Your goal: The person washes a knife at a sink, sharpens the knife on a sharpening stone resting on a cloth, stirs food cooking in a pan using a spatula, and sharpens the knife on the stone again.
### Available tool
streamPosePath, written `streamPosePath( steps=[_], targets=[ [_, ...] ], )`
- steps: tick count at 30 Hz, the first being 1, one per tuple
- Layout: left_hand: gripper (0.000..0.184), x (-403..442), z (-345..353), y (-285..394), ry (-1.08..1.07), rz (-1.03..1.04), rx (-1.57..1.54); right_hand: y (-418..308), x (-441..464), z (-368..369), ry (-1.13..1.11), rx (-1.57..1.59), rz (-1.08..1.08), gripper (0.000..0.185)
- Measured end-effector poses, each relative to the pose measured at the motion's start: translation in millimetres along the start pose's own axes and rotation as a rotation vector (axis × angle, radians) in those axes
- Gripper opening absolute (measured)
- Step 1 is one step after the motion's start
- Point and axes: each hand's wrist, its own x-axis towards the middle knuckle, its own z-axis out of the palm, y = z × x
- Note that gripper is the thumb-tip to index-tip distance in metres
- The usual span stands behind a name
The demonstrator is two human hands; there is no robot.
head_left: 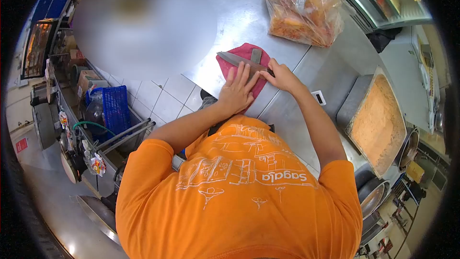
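A kitchen knife (233, 59) lies over a dark red cloth (261, 82) at the corner of the steel table, its tip toward the left. My right hand (283, 76) is closed around the dark handle. With fingers stretched out and a little apart, my left hand (238, 88) rests flat on the blade near the handle. Just beyond the blade, a small grey block (256, 56) that looks like a sharpening stone sits on the cloth. The knife hides part of this block, so I cannot tell whether they touch.
A clear bag of orange-coloured meat (304, 9) stands at the table's far side. To the right, a deep metal tray (354, 96) holds pale orange powder. A small white object (318, 98) lies nearby. A blue crate (115, 110) is at left. The upper left is blurred out.
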Motion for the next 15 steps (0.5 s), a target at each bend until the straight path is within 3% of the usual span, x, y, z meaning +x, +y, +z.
streamPosePath(
  steps=[6, 11, 15],
  targets=[
    [0.084, 31.2, 26.4, 39.4, 0.073, 0.105, 0.017, 41.3, -34.9, -52.1, -0.115, -0.165, 0.111, 0.046],
    [0.085, 86.5, 35.3, 68.2, 0.123, 0.126, 0.006, 44.7, -36.2, -118.8, 0.008, -0.299, -0.173, 0.039],
    [0.084, 130.2, 25.7, 73.3, 0.237, 0.164, -0.029, 33.6, -46.6, -154.6, 0.184, -0.269, -0.105, 0.036]
  ],
)
